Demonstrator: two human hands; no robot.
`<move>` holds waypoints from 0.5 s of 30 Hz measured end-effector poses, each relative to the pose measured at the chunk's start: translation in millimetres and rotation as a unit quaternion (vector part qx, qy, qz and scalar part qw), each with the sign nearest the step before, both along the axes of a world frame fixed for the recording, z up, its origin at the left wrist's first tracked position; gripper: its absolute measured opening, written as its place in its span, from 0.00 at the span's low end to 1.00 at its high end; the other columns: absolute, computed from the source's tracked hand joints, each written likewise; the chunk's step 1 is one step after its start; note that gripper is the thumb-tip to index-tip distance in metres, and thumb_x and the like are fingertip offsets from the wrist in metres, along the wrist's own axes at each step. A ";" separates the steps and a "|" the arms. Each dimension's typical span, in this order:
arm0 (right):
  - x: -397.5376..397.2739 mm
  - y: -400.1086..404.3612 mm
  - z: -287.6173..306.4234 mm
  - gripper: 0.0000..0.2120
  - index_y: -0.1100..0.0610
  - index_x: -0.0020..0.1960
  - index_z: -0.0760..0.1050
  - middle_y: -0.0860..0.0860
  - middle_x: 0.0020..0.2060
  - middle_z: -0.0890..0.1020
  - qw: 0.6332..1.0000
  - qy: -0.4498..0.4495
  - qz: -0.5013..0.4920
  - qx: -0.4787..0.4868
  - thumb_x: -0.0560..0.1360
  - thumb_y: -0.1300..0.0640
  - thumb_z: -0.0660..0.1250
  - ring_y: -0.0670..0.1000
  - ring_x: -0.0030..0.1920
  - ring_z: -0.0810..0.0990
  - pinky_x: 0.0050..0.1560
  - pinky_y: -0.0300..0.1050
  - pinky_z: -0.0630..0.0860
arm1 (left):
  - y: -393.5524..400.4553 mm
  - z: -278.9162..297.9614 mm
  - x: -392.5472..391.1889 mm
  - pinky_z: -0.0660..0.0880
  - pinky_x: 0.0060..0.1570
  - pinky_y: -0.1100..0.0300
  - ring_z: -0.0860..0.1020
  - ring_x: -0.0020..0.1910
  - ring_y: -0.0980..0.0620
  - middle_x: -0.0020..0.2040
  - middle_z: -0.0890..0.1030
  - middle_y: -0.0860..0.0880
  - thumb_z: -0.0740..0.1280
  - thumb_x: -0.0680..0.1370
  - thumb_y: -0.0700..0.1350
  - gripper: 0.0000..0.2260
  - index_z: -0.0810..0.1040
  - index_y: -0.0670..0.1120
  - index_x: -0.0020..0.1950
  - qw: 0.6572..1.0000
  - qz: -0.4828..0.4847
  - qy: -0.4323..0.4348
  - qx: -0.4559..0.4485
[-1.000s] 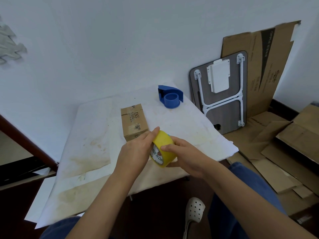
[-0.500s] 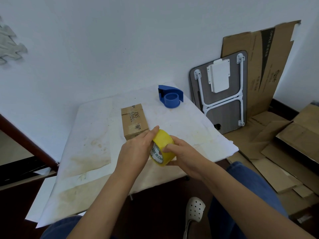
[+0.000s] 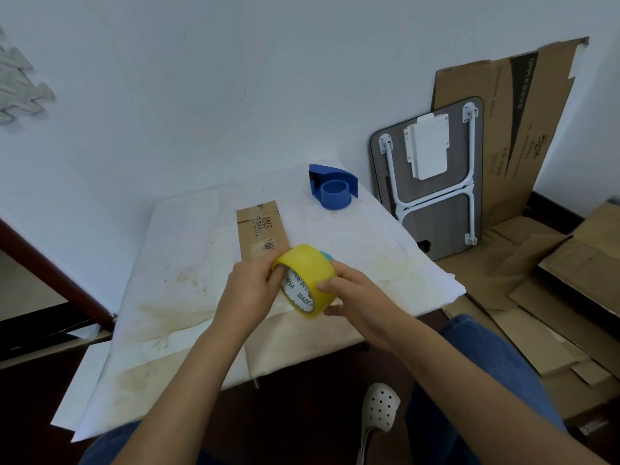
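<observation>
Tape roll point(image 3: 307, 280) is held up over the near edge of the table point(image 3: 385, 250), just near of the carton point(image 3: 262, 229); right hand point(image 3: 355, 297) grips its outer band, left hand point(image 3: 250, 286) grips the left rim with fingertips curled at the core. Probably hunting for the tape end. Risk: the end splits or re-sticks if picked at an angle, and the roll could slip and drop off the near edge since neither hand wraps it fully.
</observation>
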State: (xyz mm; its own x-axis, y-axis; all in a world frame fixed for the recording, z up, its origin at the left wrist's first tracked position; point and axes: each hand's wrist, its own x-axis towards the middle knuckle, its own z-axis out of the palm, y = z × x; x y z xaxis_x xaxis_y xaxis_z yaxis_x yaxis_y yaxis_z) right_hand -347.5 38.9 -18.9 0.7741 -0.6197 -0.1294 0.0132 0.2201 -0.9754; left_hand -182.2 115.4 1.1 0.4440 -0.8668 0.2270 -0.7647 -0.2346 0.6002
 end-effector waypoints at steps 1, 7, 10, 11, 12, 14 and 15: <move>0.0 -0.7 0.1 0.17 0.55 0.59 0.77 0.54 0.53 0.81 1.000 0.002 -0.013 -0.003 0.71 0.54 0.65 0.51 0.52 0.78 0.55 0.53 0.74 | 2.0 -1.9 -1.7 0.80 0.47 0.49 0.83 0.43 0.47 0.45 0.85 0.48 0.63 0.80 0.45 0.14 0.79 0.58 0.62 1.000 0.007 0.029 -0.008; 7.2 5.8 1.5 0.19 0.65 0.46 0.72 0.55 0.40 0.74 0.989 0.026 -0.130 -0.059 0.73 0.48 0.63 0.51 0.44 0.74 0.46 0.48 0.70 | 10.2 -11.6 -14.1 0.82 0.49 0.53 0.84 0.42 0.60 0.44 0.83 0.59 0.64 0.80 0.46 0.14 0.78 0.60 0.64 0.986 0.000 0.163 -0.028; 9.6 7.8 3.7 0.24 0.66 0.42 0.72 0.56 0.37 0.74 0.984 0.025 -0.161 -0.069 0.71 0.43 0.65 0.52 0.40 0.73 0.43 0.49 0.70 | 14.6 -8.6 -14.6 0.79 0.55 0.56 0.83 0.49 0.58 0.51 0.84 0.55 0.64 0.81 0.48 0.15 0.76 0.61 0.66 0.985 -0.018 0.172 0.012; 9.7 7.2 3.5 0.26 0.65 0.40 0.72 0.56 0.36 0.73 0.982 0.028 -0.174 -0.074 0.68 0.39 0.65 0.52 0.39 0.73 0.42 0.50 0.70 | 16.0 -5.4 -16.0 0.76 0.57 0.58 0.81 0.54 0.58 0.55 0.83 0.56 0.64 0.81 0.48 0.16 0.75 0.61 0.67 0.982 -0.029 0.185 0.029; 9.5 6.1 2.3 0.26 0.62 0.36 0.71 0.55 0.34 0.72 0.979 0.029 -0.185 -0.082 0.67 0.37 0.64 0.52 0.38 0.72 0.41 0.50 0.69 | 17.6 -1.3 -17.5 0.73 0.61 0.60 0.78 0.59 0.60 0.60 0.81 0.58 0.64 0.81 0.46 0.17 0.73 0.60 0.68 0.974 -0.043 0.221 0.033; 8.1 4.5 1.6 0.22 0.54 0.30 0.66 0.53 0.29 0.68 0.973 0.039 -0.198 -0.111 0.69 0.36 0.62 0.51 0.34 0.69 0.39 0.49 0.66 | 18.4 6.7 -18.6 0.67 0.66 0.61 0.72 0.66 0.63 0.67 0.75 0.61 0.65 0.79 0.42 0.21 0.72 0.59 0.70 0.943 -0.090 0.319 0.028; 6.8 3.1 1.8 0.22 0.53 0.30 0.63 0.51 0.28 0.66 0.970 0.046 -0.198 -0.129 0.72 0.38 0.61 0.50 0.33 0.67 0.38 0.48 0.65 | 18.3 10.6 -18.1 0.66 0.67 0.61 0.70 0.68 0.63 0.67 0.75 0.62 0.65 0.78 0.44 0.21 0.73 0.60 0.69 0.925 -0.120 0.360 0.033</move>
State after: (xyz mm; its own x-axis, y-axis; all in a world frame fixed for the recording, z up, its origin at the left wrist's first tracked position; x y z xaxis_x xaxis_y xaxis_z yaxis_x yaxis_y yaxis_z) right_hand -340.7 42.0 -17.2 0.4607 -0.8874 0.0129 -0.0433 -0.0370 -0.9984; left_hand -200.2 133.8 11.7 0.2525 -0.9615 -0.1087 -0.2072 -0.1635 0.9645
